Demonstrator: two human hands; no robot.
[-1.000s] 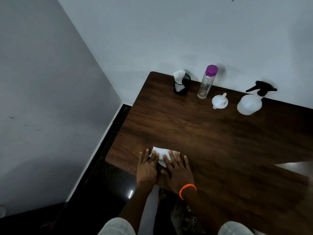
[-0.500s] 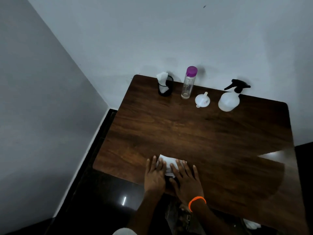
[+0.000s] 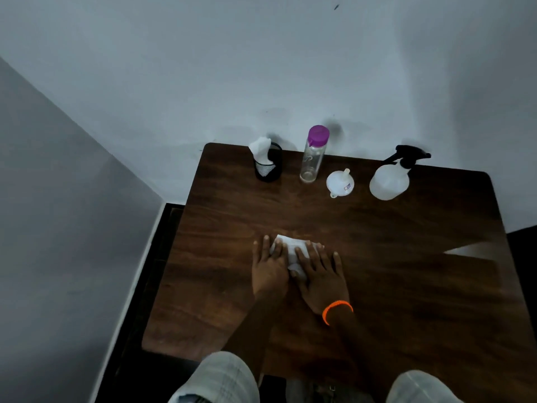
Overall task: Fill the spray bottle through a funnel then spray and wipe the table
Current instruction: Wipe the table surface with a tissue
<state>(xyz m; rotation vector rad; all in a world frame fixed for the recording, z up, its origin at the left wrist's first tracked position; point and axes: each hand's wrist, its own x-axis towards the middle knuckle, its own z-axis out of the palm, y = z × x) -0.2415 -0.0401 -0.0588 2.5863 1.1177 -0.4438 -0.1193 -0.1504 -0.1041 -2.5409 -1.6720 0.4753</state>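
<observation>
A white tissue (image 3: 290,248) lies flat on the dark wooden table (image 3: 406,271). My left hand (image 3: 268,267) and my right hand (image 3: 318,274) press side by side on it, fingers spread, covering most of it. My right wrist wears an orange band. At the table's back stand a white spray bottle (image 3: 390,181) with a black trigger head, a white funnel (image 3: 340,183) lying mouth down, and a clear water bottle (image 3: 313,158) with a purple cap.
A black mesh holder (image 3: 268,167) with a white tissue sticking out stands at the back left corner. Grey walls close in behind and to the left. The dark floor shows left of the table edge.
Both hands have slid the tissue away from the table's near edge toward its middle. The view has shifted, so more of the table shows.
</observation>
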